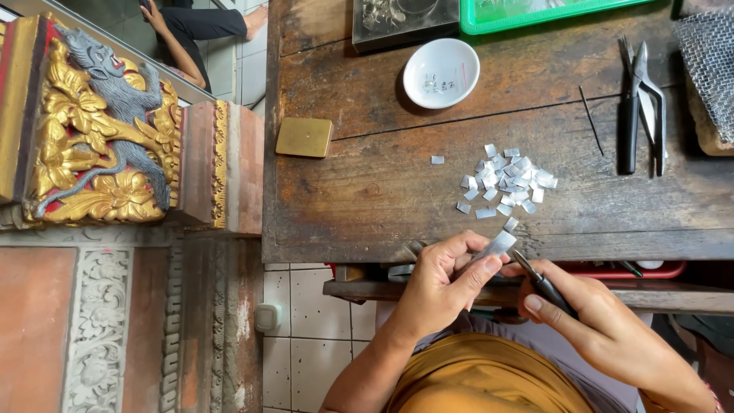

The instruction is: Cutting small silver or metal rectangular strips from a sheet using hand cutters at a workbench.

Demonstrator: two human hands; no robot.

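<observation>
My left hand (442, 283) pinches a thin silver metal strip (498, 246) just below the near edge of the wooden workbench (367, 191). My right hand (596, 313) grips small black-handled snips (541, 284), whose tip meets the strip's end. On the bench just above lies a pile of several small cut silver pieces (506, 183), with one stray piece (436, 160) to its left.
A white dish (441, 73), a brass square plate (304, 137), black pliers (642, 107), a thin needle (590, 120), wire mesh (707, 61) and a green tray (535, 14) lie on the bench. A gilded carved pillar (107, 130) stands left. Another person sits at top left (191, 34).
</observation>
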